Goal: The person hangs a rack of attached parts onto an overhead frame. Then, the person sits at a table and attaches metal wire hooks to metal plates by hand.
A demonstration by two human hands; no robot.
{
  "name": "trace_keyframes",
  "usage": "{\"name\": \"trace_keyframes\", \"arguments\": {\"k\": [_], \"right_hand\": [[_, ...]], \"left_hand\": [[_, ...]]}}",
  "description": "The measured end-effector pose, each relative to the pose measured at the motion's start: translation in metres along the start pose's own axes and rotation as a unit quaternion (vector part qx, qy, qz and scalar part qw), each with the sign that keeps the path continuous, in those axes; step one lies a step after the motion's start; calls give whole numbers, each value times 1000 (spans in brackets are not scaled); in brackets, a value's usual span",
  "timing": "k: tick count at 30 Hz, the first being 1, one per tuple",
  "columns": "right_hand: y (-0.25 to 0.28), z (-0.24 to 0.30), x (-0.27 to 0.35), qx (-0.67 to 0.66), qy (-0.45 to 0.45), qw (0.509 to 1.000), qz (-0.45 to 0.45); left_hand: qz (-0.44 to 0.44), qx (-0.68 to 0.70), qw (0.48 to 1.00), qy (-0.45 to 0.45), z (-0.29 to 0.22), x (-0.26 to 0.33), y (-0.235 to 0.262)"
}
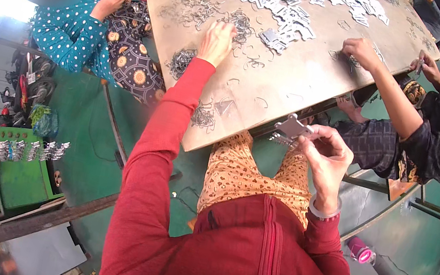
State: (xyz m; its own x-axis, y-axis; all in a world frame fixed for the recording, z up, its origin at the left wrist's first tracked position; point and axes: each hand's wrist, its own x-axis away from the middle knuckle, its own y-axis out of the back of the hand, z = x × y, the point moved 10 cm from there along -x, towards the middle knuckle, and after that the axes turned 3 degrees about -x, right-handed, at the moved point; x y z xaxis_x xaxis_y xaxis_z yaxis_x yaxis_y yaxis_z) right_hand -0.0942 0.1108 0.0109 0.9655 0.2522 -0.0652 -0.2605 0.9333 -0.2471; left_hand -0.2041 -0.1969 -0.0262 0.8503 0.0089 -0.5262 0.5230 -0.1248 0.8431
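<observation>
My right hand (329, 158) is raised in front of the table's near edge, pinching a flat grey metal plate (293, 127) with notched corners between thumb and fingers. Small metal prongs show just below the plate; I cannot tell whether they belong to it. My left hand (217, 43) reaches far across the table, its fingers drawn together at a pile of bent wire hooks (241, 28). Whatever its fingertips hold is too small to make out. More wire hooks (195, 12) lie scattered left of that hand.
The table (280, 98) carries a large heap of metal plates (290, 8) at its far side. Smaller hook piles (181, 63) lie along its left edge. One person in dotted teal (73, 35) sits left; another in black (439, 129) works at right. A green bench (7, 176) stands lower left.
</observation>
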Motion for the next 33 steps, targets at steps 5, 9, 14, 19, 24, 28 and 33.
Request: {"name": "trace_keyframes", "arguments": {"k": [5, 9, 14, 19, 24, 28, 33], "right_hand": [[11, -9, 6, -13, -1, 1000, -13], [15, -15, 7, -36, 2, 999, -24], [18, -28, 9, -78, 3, 997, -20], [14, -27, 17, -103, 11, 995, -8], [13, -21, 18, -50, 22, 998, -27], [8, -6, 12, 57, 101, 993, -31], [20, -7, -6, -10, 62, 998, -8]], "left_hand": [[31, 160, 978, 134, -16, 29, 13], [140, 663, 687, 263, -98, 67, 29], [164, 750, 603, 216, -167, 91, 73], [165, 724, 633, 218, -175, 98, 72], [139, 723, 633, 238, -177, 93, 74], [15, 714, 680, 166, -174, 83, 88], [-37, 696, 705, 130, -178, 78, 107]]}}
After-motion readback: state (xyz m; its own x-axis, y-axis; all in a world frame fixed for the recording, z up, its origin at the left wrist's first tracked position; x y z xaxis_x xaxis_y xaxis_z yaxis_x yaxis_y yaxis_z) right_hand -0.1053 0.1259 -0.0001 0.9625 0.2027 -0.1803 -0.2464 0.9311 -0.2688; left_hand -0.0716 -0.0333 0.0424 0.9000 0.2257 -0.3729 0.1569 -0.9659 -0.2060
